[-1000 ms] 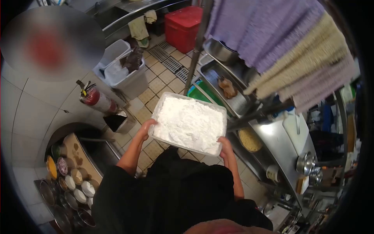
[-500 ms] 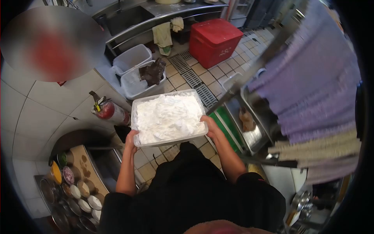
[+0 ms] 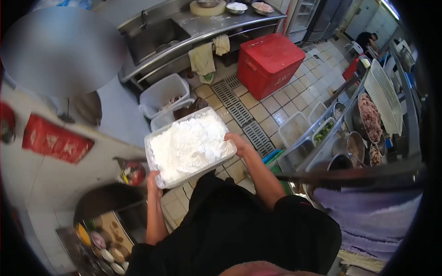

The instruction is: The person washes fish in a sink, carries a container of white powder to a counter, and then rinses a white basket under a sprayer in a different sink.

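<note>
The left hand (image 3: 154, 181) and right hand (image 3: 236, 142) grip opposite ends of a tub (image 3: 198, 169) of white powder (image 3: 191, 142) above the floor (image 3: 271, 110), apparently mid-carry, which calls for keeping it level.

Just left of the frame's centre, I held a translucent rectangular tub (image 3: 193, 172), its right end higher in view, heaped with lumpy white powder (image 3: 189, 143).
</note>
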Demonstrator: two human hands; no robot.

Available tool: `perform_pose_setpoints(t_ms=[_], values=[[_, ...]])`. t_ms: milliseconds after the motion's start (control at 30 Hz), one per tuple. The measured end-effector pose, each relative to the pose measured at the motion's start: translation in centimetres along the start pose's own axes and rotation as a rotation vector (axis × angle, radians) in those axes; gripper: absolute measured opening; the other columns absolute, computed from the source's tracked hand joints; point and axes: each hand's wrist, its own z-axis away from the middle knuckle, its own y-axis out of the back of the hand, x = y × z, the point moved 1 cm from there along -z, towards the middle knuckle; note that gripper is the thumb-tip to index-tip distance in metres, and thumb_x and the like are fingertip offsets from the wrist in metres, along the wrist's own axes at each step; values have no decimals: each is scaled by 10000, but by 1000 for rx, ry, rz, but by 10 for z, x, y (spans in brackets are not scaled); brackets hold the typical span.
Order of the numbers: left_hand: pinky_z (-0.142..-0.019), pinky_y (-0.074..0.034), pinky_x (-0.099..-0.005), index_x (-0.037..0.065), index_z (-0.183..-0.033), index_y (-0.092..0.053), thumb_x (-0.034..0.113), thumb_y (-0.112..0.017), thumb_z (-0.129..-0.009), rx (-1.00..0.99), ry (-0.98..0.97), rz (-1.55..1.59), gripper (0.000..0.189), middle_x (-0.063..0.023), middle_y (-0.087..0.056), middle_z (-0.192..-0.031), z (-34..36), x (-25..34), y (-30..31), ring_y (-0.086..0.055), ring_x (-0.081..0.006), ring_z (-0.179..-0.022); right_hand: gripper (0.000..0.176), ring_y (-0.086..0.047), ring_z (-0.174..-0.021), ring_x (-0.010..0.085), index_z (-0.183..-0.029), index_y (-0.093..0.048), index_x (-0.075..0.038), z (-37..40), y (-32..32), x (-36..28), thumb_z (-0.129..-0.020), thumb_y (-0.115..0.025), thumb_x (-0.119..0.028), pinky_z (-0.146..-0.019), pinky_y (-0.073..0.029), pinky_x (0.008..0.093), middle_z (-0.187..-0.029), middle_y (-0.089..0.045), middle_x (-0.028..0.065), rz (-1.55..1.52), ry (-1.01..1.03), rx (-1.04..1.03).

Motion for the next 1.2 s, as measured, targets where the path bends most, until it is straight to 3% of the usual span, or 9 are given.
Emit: perform_pose_setpoints(t_ms=[67, 200, 333, 667, 833, 933, 1200], values=[[-866, -457, -395, -31, -1133, -502, 193, -551, -718, -75, -32, 19, 474, -154, -575, -1075, -34, 19, -11, -578, -312, -967, 245, -597, -691, 186, -849, -591, 20, -14, -12, -17, -691, -530, -158, -634, -485, 306, -815, -612, 80, 21, -15, 15], [-848, -454, -385, -22, -1106, -520, 190, -553, -721, -106, 84, 3, 441, -149, -580, -1042, -102, 51, -37, -580, -299, -935, 292, -602, -719, 204, -919, -592, 38, -50, -18, -53, -696, -524, -139, -661, -495, 319, -816, -608, 92, -15, 27, 59], [-821, -464, -366, -14, -1063, -537, 184, -544, -741, -205, 80, -56, 378, -131, -597, -1004, -162, 78, -82, -593, -270, -901, 236, -588, -684, 199, -841, -587, 29, -65, -16, -97, -685, -516, -132, -640, -487, 307, -782, -595, 88, -48, 96, 216], [-817, -467, -347, -21, -1064, -542, 175, -539, -749, -298, 112, -109, 371, -126, -605, -973, -273, 91, -215, -599, -256, -884, 238, -594, -685, 211, -850, -567, 40, -124, 75, -190, -679, -490, -106, -643, -499, 332, -789, -587, 96, -109, 200, 292], [-834, -450, -339, -35, -1055, -540, 162, -540, -746, -232, 115, -126, 366, -127, -596, -983, -302, 93, -292, -585, -250, -910, 306, -608, -712, 231, -910, -567, 67, -173, 132, -240, -671, -488, -108, -670, -511, 338, -825, -603, 125, -152, 211, 217], [-840, -451, -343, -48, -1052, -539, 165, -544, -740, -179, 128, -116, 377, -137, -596, -992, -315, 99, -338, -584, -260, -914, 324, -613, -728, 241, -926, -567, 74, -204, 166, -281, -676, -496, -120, -685, -514, 342, -836, -606, 133, -180, 108, 164], [-831, -466, -366, -40, -1084, -528, 199, -555, -736, -89, 9, -40, 423, -136, -595, -1000, -361, 114, -425, -593, -269, -911, 310, -610, -710, 252, -915, -559, 77, -276, 179, -418, -674, -504, -110, -678, -519, 358, -816, -598, 137, -112, 81, 98]])
